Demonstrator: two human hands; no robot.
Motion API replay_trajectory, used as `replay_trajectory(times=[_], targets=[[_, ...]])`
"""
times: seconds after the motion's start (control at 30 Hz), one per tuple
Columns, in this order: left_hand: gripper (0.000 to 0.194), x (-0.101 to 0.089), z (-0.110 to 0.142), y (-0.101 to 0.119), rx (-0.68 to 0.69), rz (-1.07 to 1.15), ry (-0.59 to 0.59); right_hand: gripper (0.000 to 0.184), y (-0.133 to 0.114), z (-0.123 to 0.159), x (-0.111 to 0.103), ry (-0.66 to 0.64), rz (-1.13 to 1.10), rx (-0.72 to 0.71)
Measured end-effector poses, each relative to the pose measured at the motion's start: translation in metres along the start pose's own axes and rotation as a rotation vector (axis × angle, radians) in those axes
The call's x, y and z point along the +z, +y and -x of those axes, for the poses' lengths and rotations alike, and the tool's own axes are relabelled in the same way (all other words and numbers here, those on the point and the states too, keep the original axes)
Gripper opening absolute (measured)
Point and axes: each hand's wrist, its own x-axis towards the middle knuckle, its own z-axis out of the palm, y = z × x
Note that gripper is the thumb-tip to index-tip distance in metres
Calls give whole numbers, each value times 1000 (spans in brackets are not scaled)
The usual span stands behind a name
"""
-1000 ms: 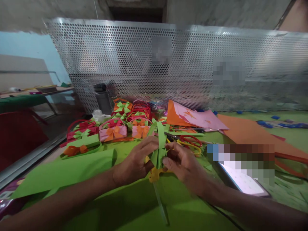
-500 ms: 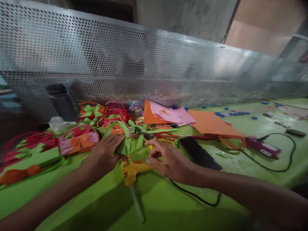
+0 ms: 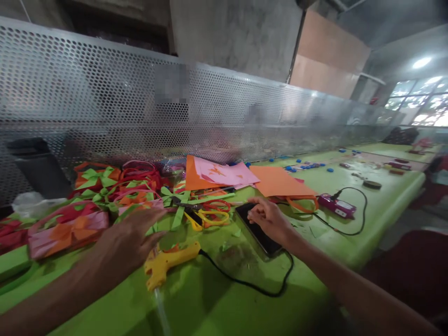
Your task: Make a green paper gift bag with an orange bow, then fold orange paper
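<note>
My left hand (image 3: 135, 233) reaches in from the left, fingers stretched and hand flat, over the edge of the felt pieces. Just to its right lies a yellow glue gun (image 3: 171, 262) with a clear glue stick (image 3: 161, 312) sticking out of its back. My right hand (image 3: 271, 221), fingers loosely bent and apart, hovers over or touches a black phone (image 3: 257, 231) lying on the table; contact is hard to tell. Between the hands are yellow-handled scissors (image 3: 213, 218) and red-handled scissors (image 3: 217, 205).
Felt bags with bows (image 3: 70, 231) crowd the left side of the green table (image 3: 217, 308). Pink sheets (image 3: 227, 172) and an orange sheet (image 3: 283, 182) lie behind. A purple power box (image 3: 338, 206) sits at right. A perforated metal screen (image 3: 217, 112) borders the back.
My right hand has moved right, from beside the glue gun to over the phone. The view has turned right, and my left hand stays near the felt pieces.
</note>
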Motion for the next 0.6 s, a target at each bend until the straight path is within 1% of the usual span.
replay_trajectory(times=[0.03, 0.07, 0.1, 0.13, 0.17, 0.2, 0.23, 0.27, 0.3, 0.37, 0.4, 0.5, 0.6], targets=[[27, 10, -4, 14, -95, 33, -21, 33, 3, -1, -1, 11, 16, 9], [21, 22, -9, 29, -214, 141, -76, 32, 7, -2, -3, 19, 35, 17], [17, 36, -13, 44, -355, 330, -191, 31, 10, -3, -4, 26, 56, 23], [18, 51, -18, 58, -510, 553, -287, 30, 13, -3, -7, 33, 82, 29], [19, 66, -22, 71, -672, 766, -313, 28, 15, -4, -10, 39, 113, 33], [14, 82, -27, 81, -835, 934, -328, 28, 18, -3, -14, 44, 151, 37], [7, 97, -31, 90, -970, 1043, -362, 27, 21, -3, -18, 51, 193, 42], [2, 111, -35, 96, -1008, 1070, -379, 27, 24, -1, -22, 57, 239, 50], [2, 123, -39, 100, -1031, 1082, -383, 28, 27, 0, -27, 61, 284, 59], [7, 143, -45, 104, -1085, 1095, -393, 30, 33, 5, -35, 58, 359, 80], [8, 150, -47, 105, -1105, 1099, -396, 30, 37, 7, -38, 50, 386, 90], [8, 161, -52, 106, -1146, 1113, -398, 28, 46, 11, -43, 5, 413, 120], [7, 162, -52, 108, -1162, 1122, -393, 20, 53, 9, -43, -33, 372, 139]])
